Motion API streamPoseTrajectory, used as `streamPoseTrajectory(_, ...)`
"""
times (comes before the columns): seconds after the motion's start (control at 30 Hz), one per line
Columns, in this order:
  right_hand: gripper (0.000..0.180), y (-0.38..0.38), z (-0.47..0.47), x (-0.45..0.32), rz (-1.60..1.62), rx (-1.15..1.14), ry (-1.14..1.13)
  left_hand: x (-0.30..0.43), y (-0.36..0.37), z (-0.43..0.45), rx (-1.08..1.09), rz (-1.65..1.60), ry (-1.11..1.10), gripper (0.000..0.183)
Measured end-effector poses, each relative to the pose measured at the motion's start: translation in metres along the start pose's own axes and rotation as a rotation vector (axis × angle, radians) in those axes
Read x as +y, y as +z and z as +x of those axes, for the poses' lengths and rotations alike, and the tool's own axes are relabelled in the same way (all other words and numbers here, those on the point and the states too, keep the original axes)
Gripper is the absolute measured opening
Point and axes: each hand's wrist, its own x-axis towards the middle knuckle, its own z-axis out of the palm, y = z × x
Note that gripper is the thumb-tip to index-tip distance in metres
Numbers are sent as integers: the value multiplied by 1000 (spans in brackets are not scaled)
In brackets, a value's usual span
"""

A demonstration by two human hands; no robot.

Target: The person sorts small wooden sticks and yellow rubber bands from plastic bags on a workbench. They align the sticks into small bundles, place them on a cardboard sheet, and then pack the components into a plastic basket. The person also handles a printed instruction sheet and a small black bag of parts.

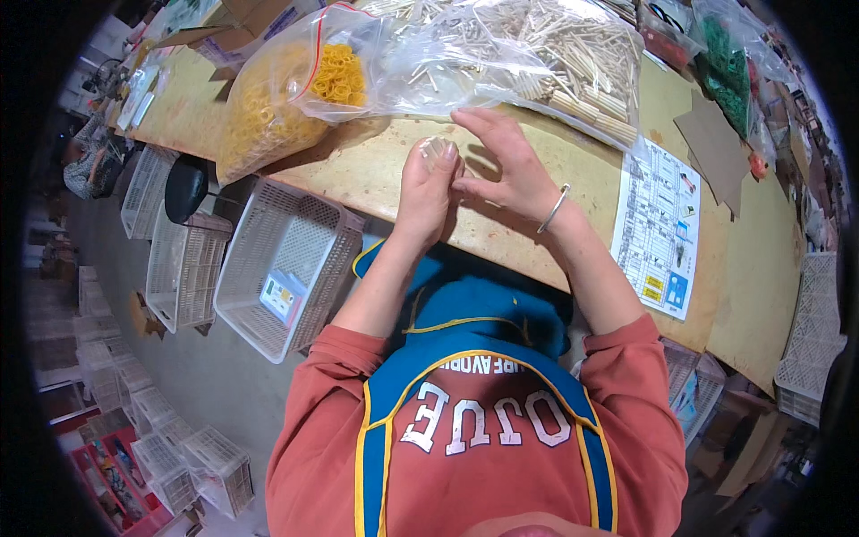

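My left hand [424, 191] is closed around a small bundle of pale sticks [435, 149], whose ends show above the thumb. Close on its right, my right hand [507, 158] has thumb and fingers spread apart, and I see nothing held in it. The right thumb tip comes near the left hand; whether they touch is unclear. Beyond both hands lies a clear plastic bag [456, 74] with many loose pale sticks [577, 40] and several bundled ones [594, 115]. To the left, a zip bag [258, 127] holds yellow rubber bands [339, 75].
A printed sheet [656, 231] lies on the wooden table [745, 288], right of my arm. Brown cardboard pieces [715, 144] and a bag of green material [723, 84] are farther right. Below the table's left edge stand a white plastic crate [235, 282] and a black stool seat [186, 189].
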Motion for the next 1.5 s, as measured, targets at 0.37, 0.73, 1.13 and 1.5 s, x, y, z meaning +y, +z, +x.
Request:
streamPoseTrajectory(0.37,90,-5,-18,-2,462,-157,217,13,19,-9,-9,-108,-386,28)
streamPoseTrajectory(0.73,85,-2,-19,-7,-9,-119,-85,30,19,-11,1,-107,-574,20)
streamPoseTrajectory(1.13,59,8,-21,-8,252,-122,40,26,15,-19,-61,-154,-566,13)
streamPoseTrajectory(1.5,70,13,-23,0,240,-142,-7,19,11,-17,-82,-174,-539,17)
